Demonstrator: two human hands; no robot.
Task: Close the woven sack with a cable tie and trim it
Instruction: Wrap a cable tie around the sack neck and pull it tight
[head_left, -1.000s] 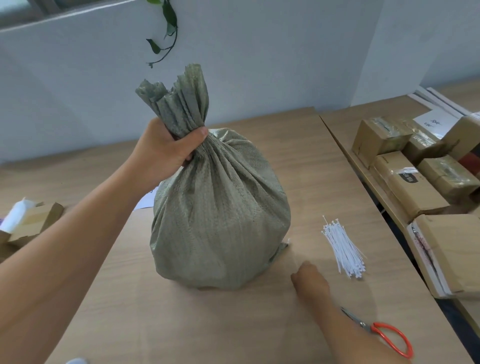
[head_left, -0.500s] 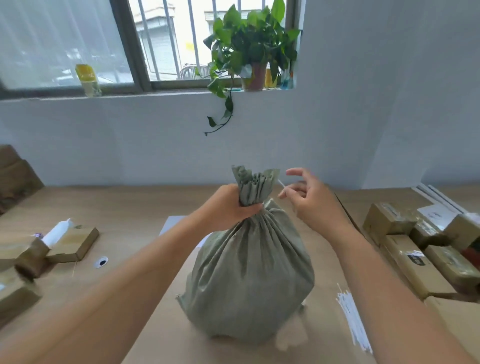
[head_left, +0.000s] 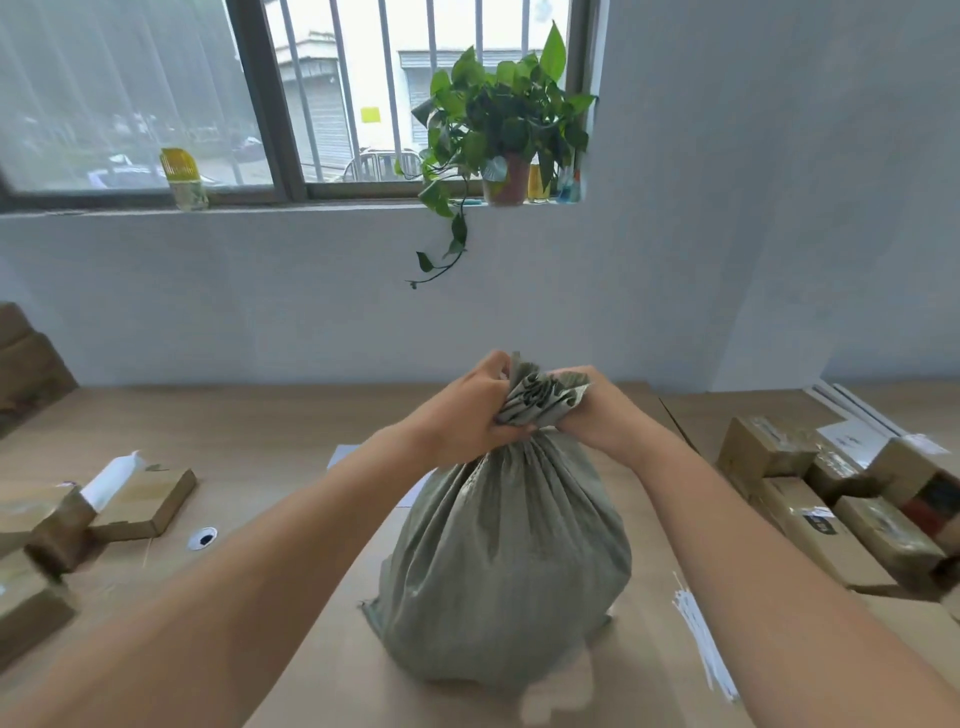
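Observation:
The grey-green woven sack (head_left: 506, 561) stands upright on the wooden table (head_left: 270, 431), full and round. Its mouth is gathered into a pleated neck at the top. My left hand (head_left: 462, 415) is closed around that neck from the left. My right hand (head_left: 597, 415) presses against the neck from the right, fingers curled behind the pleats. The thin white cable tie it pinched a moment ago is hidden by the hand and the fabric. A bundle of spare white cable ties (head_left: 701, 644) lies on the table to the right of the sack, partly under my right forearm.
Several taped cardboard boxes (head_left: 810, 525) sit along the right side. Flat cardboard packs with a white roll (head_left: 140, 499) lie at the left. A potted plant (head_left: 498, 124) stands on the windowsill behind. The scissors are out of view.
My right hand left the table, came up with a thin white tie and now closes on the sack's neck beside my left hand. The view has tilted upward.

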